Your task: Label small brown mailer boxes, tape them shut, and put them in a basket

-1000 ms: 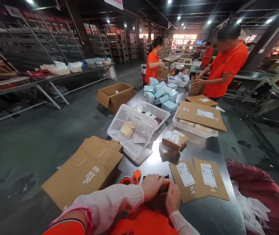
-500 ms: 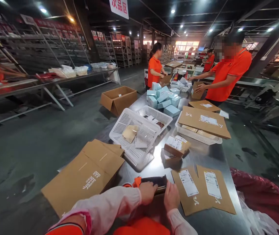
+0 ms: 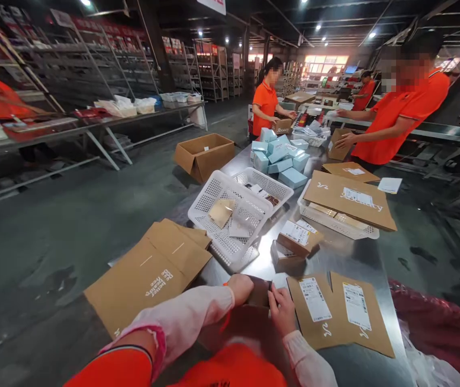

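A small brown cardboard box [image 3: 259, 293] is held between my two hands close to my body, at the near end of the metal table [image 3: 262, 258]. My left hand [image 3: 241, 288] is closed on its left side, fingers curled over the top edge. On the opposite side, my right hand [image 3: 282, 310] grips the edge with thumb and fingers. The lower part of the box is in shadow. An orange item by my left hand is mostly hidden. Two flat cartons with labels [image 3: 314, 309] [image 3: 359, 312] lie just right of my right hand.
Folded cartons [image 3: 149, 274] lie at the left edge. White baskets [image 3: 230, 220] [image 3: 337, 223] and labelled small boxes [image 3: 296, 236] stand ahead, with light-blue boxes [image 3: 280, 153] beyond. Two people in orange shirts [image 3: 265, 102] [image 3: 399, 129] handle boxes farther along. A dark red bag [image 3: 435, 322] is at right.
The dark opening of the box showed between my hands before; now a brown panel covers that spot. My left hand has shifted up over the edge. The view has turned slightly left.
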A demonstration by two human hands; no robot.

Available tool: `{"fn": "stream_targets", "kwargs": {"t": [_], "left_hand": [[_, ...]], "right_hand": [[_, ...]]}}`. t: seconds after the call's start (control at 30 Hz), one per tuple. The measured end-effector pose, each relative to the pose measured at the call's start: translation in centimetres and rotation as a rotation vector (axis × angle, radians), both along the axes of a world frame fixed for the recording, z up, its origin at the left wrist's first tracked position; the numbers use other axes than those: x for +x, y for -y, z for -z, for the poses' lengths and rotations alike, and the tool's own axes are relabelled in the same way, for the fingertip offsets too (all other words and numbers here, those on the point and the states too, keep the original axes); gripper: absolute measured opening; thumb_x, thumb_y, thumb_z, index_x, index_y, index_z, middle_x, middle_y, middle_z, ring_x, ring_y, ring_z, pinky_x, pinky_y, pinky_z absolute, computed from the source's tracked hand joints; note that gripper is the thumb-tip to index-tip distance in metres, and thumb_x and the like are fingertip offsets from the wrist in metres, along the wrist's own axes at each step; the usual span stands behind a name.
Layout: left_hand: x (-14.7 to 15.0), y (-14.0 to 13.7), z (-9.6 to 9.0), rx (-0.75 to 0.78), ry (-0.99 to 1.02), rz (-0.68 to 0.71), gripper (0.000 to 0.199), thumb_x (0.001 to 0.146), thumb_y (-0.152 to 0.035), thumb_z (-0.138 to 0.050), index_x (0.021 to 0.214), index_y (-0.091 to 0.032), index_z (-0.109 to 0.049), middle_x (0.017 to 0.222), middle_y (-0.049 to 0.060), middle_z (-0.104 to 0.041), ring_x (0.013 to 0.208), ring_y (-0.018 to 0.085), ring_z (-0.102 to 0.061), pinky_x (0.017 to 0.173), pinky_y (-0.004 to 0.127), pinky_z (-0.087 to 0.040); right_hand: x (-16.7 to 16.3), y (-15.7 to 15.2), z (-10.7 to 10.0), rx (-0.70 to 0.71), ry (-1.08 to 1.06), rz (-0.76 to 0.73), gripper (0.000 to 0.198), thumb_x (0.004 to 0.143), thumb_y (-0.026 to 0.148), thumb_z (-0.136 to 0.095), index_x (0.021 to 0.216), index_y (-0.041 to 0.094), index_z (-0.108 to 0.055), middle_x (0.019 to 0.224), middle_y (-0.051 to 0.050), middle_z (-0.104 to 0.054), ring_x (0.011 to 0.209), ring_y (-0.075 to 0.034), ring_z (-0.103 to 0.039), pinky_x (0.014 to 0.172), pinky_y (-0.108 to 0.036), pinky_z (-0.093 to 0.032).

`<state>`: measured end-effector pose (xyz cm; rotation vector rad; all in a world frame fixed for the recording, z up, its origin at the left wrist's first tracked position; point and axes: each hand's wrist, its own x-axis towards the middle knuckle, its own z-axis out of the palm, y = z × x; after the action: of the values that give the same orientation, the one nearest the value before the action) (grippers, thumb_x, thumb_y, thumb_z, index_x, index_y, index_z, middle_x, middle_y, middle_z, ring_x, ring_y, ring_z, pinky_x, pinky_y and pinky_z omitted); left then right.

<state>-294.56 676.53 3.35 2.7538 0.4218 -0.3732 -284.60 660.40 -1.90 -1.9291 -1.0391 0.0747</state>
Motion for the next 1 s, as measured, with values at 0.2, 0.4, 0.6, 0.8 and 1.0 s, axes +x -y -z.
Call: {"fn": "stream_targets", "kwargs": {"t": [0.2, 0.4, 0.6, 0.8, 1.0], "left_hand": [[1.2, 0.0, -1.4, -0.006, 0.066, 0.091, 0.029, 0.087, -0.034, -0.052, 0.106, -0.016, -0.066, 0.101, 0.013, -0.072, 0.092, 0.030, -0.068, 0.079, 0.040, -0.053], [-1.0, 0.4, -4.0, 0.054, 0.201, -0.087, 0.021, 0.084, -0.020, -0.048, 0.096, -0.015, -0.065, 0.101, 0.010, -0.068, 0.100, 0.023, -0.062, 0.088, 0.033, -0.048], [-3.7, 1.6, -3.7, -0.086, 0.018, -0.107, 0.049, 0.075, -0.053, -0.064, 0.099, -0.011, -0.070, 0.113, 0.018, -0.063, 0.106, 0.034, -0.059, 0.094, 0.045, -0.048], [-2.0, 0.5, -1.2, -0.232, -0.079, 0.008, 0.033, 0.082, -0.043, -0.062, 0.100, -0.017, -0.072, 0.103, 0.010, -0.071, 0.097, 0.027, -0.066, 0.084, 0.034, -0.052], [-1.5, -0.4, -4.1, -0.186, 0.066, -0.102, 0.031, 0.090, -0.030, -0.049, 0.112, -0.015, -0.066, 0.111, 0.010, -0.069, 0.104, 0.024, -0.064, 0.091, 0.033, -0.050]], "right_hand": [[0.4, -1.1, -1.2, -0.281, -0.078, -0.280, 0.043, 0.091, 0.030, -0.043, 0.118, 0.011, -0.069, 0.096, -0.016, -0.069, 0.094, -0.024, -0.064, 0.087, -0.037, -0.054], [-0.2, -2.3, -2.8, -0.571, -0.137, -0.344, 0.044, 0.087, 0.015, -0.039, 0.120, 0.010, -0.068, 0.122, -0.021, -0.063, 0.118, -0.027, -0.058, 0.106, -0.039, -0.043], [1.1, -1.5, -3.6, -0.536, -0.197, -0.527, 0.045, 0.086, 0.038, -0.052, 0.119, 0.011, -0.067, 0.107, -0.017, -0.064, 0.100, -0.026, -0.060, 0.091, -0.040, -0.049], [2.5, -1.3, -1.9, -0.297, -0.333, -0.171, 0.032, 0.068, 0.047, -0.067, 0.078, 0.017, -0.069, 0.080, -0.007, -0.065, 0.077, -0.023, -0.058, 0.074, -0.036, -0.048], [4.1, -5.7, -0.7, -0.219, -0.315, 0.165, 0.062, 0.046, 0.045, -0.081, 0.100, 0.017, -0.068, 0.113, -0.017, -0.065, 0.113, -0.037, -0.056, 0.097, -0.049, -0.044]]}}
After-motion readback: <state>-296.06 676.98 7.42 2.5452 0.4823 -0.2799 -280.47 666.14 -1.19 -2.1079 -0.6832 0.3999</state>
